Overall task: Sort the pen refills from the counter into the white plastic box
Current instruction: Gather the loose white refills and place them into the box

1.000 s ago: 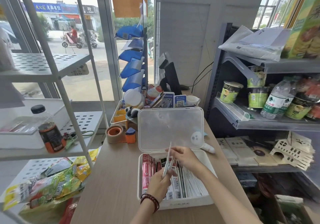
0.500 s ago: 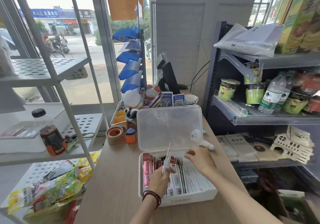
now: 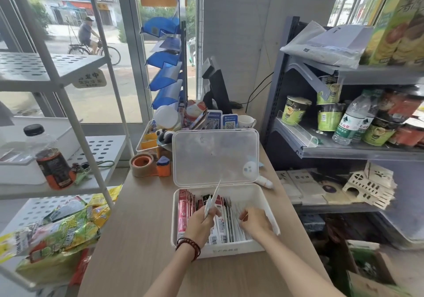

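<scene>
1. Over the near white plastic box [image 3: 229, 248], my left hand [image 3: 200, 224] is pinching pen refills [image 3: 213, 197], long axis upright.
2. Just right, my right hand [image 3: 254, 223] is digging among filed packets [image 3: 221, 228]; whether it is grasping, I cannot tell.

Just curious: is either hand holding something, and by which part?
The left hand pinches a slim refill packet by its lower end. The right hand is among packets in the box; its hold is unclear.
</scene>
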The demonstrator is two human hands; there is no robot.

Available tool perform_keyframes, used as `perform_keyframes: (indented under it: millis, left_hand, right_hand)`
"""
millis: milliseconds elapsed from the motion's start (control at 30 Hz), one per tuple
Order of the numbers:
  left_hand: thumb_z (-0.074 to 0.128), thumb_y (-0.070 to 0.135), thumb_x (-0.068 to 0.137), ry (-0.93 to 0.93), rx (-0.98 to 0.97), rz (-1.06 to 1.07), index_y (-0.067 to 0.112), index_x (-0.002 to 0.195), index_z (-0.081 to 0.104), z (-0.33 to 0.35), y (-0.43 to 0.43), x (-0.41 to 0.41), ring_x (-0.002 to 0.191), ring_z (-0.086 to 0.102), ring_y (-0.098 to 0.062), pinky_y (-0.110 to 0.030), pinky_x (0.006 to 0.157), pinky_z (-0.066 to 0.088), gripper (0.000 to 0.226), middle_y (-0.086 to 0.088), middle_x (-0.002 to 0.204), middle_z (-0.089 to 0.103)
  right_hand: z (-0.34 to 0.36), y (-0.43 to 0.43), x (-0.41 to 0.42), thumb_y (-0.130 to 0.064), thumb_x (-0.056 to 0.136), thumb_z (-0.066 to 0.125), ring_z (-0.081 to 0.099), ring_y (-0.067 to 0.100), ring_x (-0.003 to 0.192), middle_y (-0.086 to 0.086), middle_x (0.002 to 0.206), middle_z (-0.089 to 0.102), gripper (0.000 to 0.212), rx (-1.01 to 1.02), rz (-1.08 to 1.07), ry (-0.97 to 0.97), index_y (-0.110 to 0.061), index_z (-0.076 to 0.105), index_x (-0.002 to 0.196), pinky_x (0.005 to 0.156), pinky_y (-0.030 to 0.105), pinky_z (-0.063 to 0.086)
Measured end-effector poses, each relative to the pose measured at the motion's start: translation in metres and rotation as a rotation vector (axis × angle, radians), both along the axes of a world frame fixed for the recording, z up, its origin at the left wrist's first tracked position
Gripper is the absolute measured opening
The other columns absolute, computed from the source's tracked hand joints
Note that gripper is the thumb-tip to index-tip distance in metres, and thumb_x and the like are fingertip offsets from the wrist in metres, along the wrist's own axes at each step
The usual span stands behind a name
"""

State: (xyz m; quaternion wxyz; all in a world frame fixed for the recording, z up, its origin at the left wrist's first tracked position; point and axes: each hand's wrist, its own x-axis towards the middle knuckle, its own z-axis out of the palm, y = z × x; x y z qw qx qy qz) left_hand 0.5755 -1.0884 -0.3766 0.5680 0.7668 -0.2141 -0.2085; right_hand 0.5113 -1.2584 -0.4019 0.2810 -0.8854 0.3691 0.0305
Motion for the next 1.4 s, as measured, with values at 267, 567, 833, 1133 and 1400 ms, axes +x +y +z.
perform_keyframes:
  millis: [267,567,833,1133,1400]
  left_hand:
    - [0.040,0.038,0.097,-0.066,0.026,-0.013,0.016,0.081,0.066,-0.005,-0.001,0.001,0.041,0.032,-0.002,-0.013,0.041,0.029,0.037,0.012,0.052,0.038]
    - [0.040,0.033,0.098,-0.104,0.101,-0.031,0.025,0.068,0.056,0.002,0.000,0.000,0.044,0.036,-0.004,-0.018,0.045,0.031,0.035,0.011,0.051,0.042]
    - [0.042,0.022,0.096,0.004,0.088,-0.047,0.018,0.069,0.052,0.005,0.002,0.005,0.038,0.030,-0.003,-0.018,0.040,0.027,0.029,0.007,0.054,0.039]
    - [0.038,0.038,0.098,0.074,0.056,-0.106,0.017,0.077,0.056,0.004,0.002,0.003,0.040,0.030,-0.002,-0.014,0.039,0.027,0.035,0.007,0.059,0.040]
    - [0.031,0.027,0.099,0.099,0.057,-0.140,0.020,0.086,0.050,0.002,0.001,-0.001,0.048,0.032,-0.004,-0.017,0.044,0.027,0.024,0.005,0.070,0.044]
  right_hand:
    - [0.048,0.017,0.011,-0.044,0.089,0.062,0.067,0.006,0.071,-0.005,0.096,0.073,0.021,0.473,0.103,-0.486,-0.026,0.066,0.101,0.066,0.020,0.049]
    - [0.052,0.034,0.024,-0.045,0.078,0.071,0.069,0.013,0.090,0.001,0.106,0.069,0.036,0.563,0.145,-0.631,-0.028,0.063,0.109,0.069,0.023,0.053]
    - [0.069,0.028,0.033,-0.027,0.095,0.058,0.065,0.014,0.095,-0.001,0.108,0.070,0.018,0.734,-0.010,-0.767,-0.012,0.059,0.105,0.077,0.027,0.051]
    - [0.033,-0.003,0.001,-0.020,0.100,0.049,0.063,0.008,0.081,-0.005,0.097,0.069,0.015,0.357,-0.040,-0.559,-0.025,0.060,0.110,0.064,0.014,0.047]
    - [-0.002,-0.005,0.001,-0.024,0.098,0.049,0.065,0.010,0.084,-0.014,0.086,0.068,0.014,0.212,-0.034,-0.318,-0.035,0.047,0.107,0.081,0.043,0.054]
